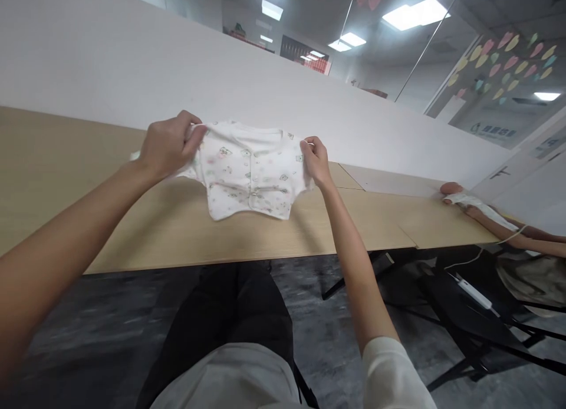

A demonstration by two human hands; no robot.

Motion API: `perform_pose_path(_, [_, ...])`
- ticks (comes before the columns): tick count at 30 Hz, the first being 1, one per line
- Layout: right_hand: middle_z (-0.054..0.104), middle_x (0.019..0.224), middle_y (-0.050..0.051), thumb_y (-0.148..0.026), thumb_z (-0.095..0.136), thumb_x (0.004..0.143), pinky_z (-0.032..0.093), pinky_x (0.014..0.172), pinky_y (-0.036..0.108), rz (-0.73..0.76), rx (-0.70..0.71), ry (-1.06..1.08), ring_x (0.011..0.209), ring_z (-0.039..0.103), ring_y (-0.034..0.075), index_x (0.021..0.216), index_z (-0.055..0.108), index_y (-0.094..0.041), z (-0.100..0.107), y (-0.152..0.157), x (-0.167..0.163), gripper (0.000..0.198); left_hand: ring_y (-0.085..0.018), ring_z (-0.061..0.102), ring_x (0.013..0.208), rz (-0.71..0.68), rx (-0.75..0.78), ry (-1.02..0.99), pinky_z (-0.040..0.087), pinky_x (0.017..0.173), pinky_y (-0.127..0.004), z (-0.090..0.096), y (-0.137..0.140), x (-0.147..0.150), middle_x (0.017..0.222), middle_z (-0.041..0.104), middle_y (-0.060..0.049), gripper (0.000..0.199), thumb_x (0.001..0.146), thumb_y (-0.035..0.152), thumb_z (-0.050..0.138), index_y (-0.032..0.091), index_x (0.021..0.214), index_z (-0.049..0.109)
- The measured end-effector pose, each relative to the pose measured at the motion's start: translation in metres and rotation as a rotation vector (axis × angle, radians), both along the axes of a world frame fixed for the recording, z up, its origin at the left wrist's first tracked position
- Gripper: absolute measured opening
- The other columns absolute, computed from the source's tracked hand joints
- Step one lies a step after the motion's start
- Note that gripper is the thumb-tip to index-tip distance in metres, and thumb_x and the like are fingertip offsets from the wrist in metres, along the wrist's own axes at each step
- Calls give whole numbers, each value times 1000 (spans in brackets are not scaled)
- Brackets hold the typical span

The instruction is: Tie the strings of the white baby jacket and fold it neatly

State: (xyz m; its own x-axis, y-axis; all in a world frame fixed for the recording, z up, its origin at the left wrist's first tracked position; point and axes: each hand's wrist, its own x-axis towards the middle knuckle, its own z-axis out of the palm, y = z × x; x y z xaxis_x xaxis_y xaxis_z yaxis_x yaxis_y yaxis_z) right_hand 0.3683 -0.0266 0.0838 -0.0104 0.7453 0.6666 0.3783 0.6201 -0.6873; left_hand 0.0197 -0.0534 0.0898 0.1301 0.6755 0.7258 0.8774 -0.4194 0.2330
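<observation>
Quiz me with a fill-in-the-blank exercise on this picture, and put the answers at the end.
The left hand and right hand grip a patterned shirt whose background colour is ____.
The trousers, seen below the edge of the table, are coloured ____.
Multicoloured cutouts appear toward the picture's upper ____ corner.
Missing words: white; black; right.

Between two bare hands (170, 142) (316, 161), one small white printed cloth shirt (247, 172) is held; rightward, one white oblong plastic device (474, 294) is seen.
</observation>
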Motion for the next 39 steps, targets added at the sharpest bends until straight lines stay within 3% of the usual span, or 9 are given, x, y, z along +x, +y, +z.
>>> perform_pose_path(6, [46,60,-4,-45,59,91,33,58,23,-127,-157,-351,58,42,10,72,53,-19,-47,15,-3,33,-34,62,112,20,-292,261,39,92,-39,-58,33,-8,113,68,-14,55,92,58,54,15,126,58])
perform_pose_path(10, [34,49,-5,-46,69,83,24,51,25,-185,-358,-645,51,34,9,51,36,-21,-84,13,-9,52,-35,64,106,89,-469,465,44,85,-37,-106,40,-10,121,67,-16,54,89,58,57,16,123,60])
perform_pose_path(13, [24,49,-6,-52,76,74,18,49,26,-113,-514,-730,49,26,7,49,25,-22,-96,11,-7,64,-36,63,108,108,-523,497,45,85,-37,-131,44,-14,120,68,-17,54,90,59,52,15,119,63])
perform_pose_path(17, [28,55,-7,-56,78,67,19,49,24,129,-692,-573,51,28,7,55,31,-22,-97,7,6,59,-35,62,109,110,-618,445,45,86,-37,-151,50,-32,119,69,-18,59,90,62,47,13,116,68])
perform_pose_path(23, [34,61,-7,-50,76,67,25,54,22,207,-682,-499,57,34,8,62,37,-21,-93,10,32,49,-32,63,110,191,-780,316,45,91,-35,-168,51,-73,123,69,-15,64,88,63,47,16,125,67])
perform_pose_path(27, [51,70,-3,-32,75,73,32,60,22,-42,-573,-806,65,46,10,69,52,-18,-92,20,38,27,-34,58,118,261,-798,274,43,97,-40,-166,55,-81,131,64,-18,69,88,63,44,12,130,63])
perform_pose_path(30, [67,96,6,-24,70,83,41,73,24,-268,-489,-1029,88,60,16,92,66,-16,-96,27,31,13,-35,54,123,319,-787,272,38,104,-45,-159,61,-71,133,62,-20,69,91,60,41,10,135,59])
perform_pose_path(34, [67,122,14,-22,57,94,45,87,26,-467,-613,-1194,112,62,21,118,66,-18,-113,31,22,25,-37,49,128,369,-826,299,32,107,-50,-152,64,-59,135,60,-21,63,91,52,44,10,136,58])
perform_pose_path(39, [68,116,19,-20,56,94,47,90,33,-573,-776,-1189,110,65,26,117,67,-14,-134,26,47,26,-38,48,128,458,-844,264,34,105,-52,-159,62,-80,139,57,-22,65,88,55,44,12,133,61])
